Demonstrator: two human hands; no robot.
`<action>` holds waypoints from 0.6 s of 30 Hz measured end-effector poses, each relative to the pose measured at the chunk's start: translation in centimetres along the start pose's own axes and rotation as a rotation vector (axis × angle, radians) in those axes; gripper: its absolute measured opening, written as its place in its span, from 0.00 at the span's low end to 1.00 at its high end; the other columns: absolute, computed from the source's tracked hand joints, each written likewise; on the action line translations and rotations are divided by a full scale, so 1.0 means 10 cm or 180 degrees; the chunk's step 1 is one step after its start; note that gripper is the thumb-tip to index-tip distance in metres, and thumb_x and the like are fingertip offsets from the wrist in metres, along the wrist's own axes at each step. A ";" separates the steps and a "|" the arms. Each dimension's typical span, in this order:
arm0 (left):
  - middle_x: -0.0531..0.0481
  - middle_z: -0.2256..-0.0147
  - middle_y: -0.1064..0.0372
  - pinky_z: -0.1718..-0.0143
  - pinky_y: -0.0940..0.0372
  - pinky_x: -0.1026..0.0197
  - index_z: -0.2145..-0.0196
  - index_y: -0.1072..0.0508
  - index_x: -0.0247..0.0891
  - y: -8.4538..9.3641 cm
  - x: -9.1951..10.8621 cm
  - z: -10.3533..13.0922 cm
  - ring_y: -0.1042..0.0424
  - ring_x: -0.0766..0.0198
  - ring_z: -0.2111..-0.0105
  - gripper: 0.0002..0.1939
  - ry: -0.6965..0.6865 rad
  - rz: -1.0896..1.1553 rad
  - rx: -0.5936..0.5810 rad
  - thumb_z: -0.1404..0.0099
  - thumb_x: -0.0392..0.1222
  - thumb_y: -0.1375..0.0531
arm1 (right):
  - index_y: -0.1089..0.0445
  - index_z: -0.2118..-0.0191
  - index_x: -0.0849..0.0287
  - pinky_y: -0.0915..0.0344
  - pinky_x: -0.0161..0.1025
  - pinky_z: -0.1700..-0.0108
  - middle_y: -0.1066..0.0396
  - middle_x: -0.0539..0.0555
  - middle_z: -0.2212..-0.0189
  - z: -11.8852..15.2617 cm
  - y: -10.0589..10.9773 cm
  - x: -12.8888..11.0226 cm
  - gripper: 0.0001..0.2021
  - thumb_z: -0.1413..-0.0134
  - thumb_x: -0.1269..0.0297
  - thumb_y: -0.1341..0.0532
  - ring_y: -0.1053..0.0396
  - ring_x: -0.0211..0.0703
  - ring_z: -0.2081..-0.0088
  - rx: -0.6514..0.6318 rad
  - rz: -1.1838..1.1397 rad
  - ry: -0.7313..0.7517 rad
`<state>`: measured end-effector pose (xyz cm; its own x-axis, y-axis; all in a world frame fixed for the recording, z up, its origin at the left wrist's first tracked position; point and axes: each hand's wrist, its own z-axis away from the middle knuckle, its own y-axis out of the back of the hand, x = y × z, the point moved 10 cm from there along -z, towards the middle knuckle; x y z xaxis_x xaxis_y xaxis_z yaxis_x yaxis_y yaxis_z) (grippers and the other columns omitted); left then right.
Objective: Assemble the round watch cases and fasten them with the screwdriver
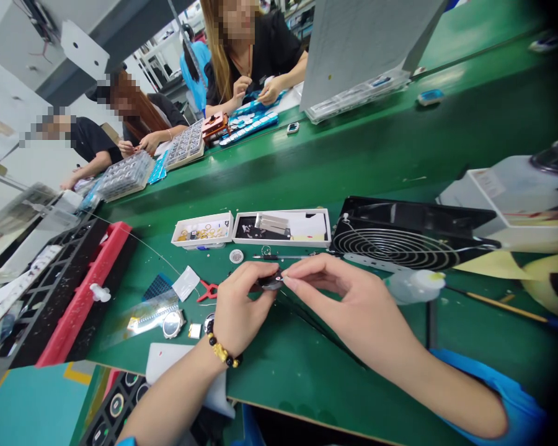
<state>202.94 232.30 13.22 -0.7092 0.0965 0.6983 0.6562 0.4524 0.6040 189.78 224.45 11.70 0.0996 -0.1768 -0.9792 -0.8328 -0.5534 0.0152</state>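
Near the middle of the view, my left hand [244, 305] holds a small dark round part [271, 282] between thumb and fingers. Thumb and forefinger of my right hand [339, 291] are pinched together at the right edge of that part; whether a tiny piece is between them is too small to tell. A beaded bracelet [222, 352] circles my left wrist. Left of that hand lie a round watch case [172, 323], a small square part [194, 331] and a red clamp [208, 290]. A thin pen-like tool [283, 256] lies just beyond my fingertips.
Two white boxes [203, 230] [307, 228] of small parts stand beyond my hands. A black fan [400, 238] and a plastic bottle [415, 286] are at the right. A red-edged black rack [86, 294] stands left. Several people work across the green table [260, 179].
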 end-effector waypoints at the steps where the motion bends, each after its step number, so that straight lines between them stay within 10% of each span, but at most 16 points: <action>1: 0.49 0.56 0.20 0.61 0.25 0.67 0.56 0.22 0.40 0.00 -0.01 0.00 0.21 0.64 0.57 0.12 0.0014 0.0048 -0.0004 0.35 0.28 0.36 | 0.22 0.63 0.54 0.21 0.36 0.58 0.20 0.49 0.64 0.00 0.00 0.00 0.04 0.39 0.61 0.32 0.20 0.42 0.63 0.0012 -0.0078 -0.0008; 18: 0.48 0.52 0.21 0.56 0.24 0.64 0.55 0.22 0.42 -0.02 -0.05 -0.03 0.22 0.61 0.51 0.14 0.0042 0.0244 -0.0031 0.35 0.27 0.37 | 0.24 0.63 0.55 0.24 0.32 0.61 0.22 0.49 0.67 -0.06 0.07 -0.03 0.07 0.39 0.58 0.33 0.22 0.38 0.65 0.0017 -0.0368 -0.0093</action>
<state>203.28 231.94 12.86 -0.6533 0.1188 0.7477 0.7111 0.4354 0.5521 189.46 223.62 12.12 0.1795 -0.0882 -0.9798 -0.8195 -0.5643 -0.0993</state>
